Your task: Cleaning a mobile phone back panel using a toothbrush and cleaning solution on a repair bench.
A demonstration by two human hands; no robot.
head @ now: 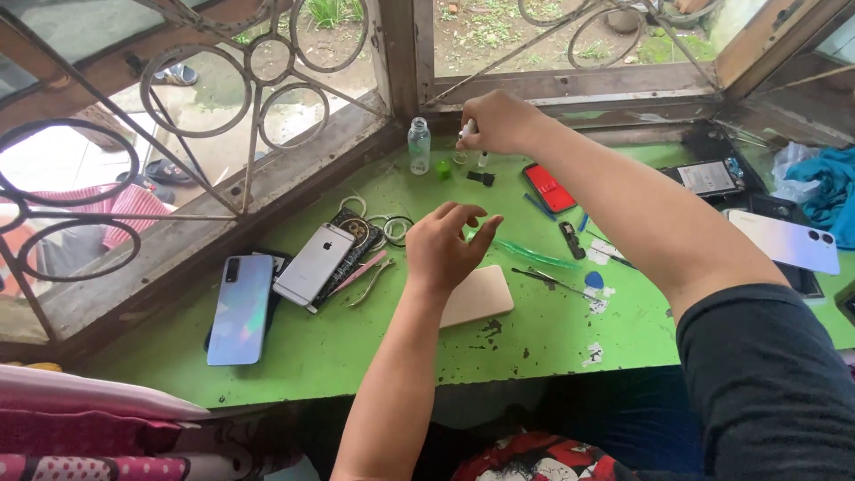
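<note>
Clear bottle point(419, 145) beside green cap point(443, 168)

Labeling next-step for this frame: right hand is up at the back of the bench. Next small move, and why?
Probably lower the right hand toward the small glass vial just beneath it. The fingers pinch a small white item over that spot, the clear bottle stands apart to the left, and the left hand hovers empty above the tan phone.
</note>
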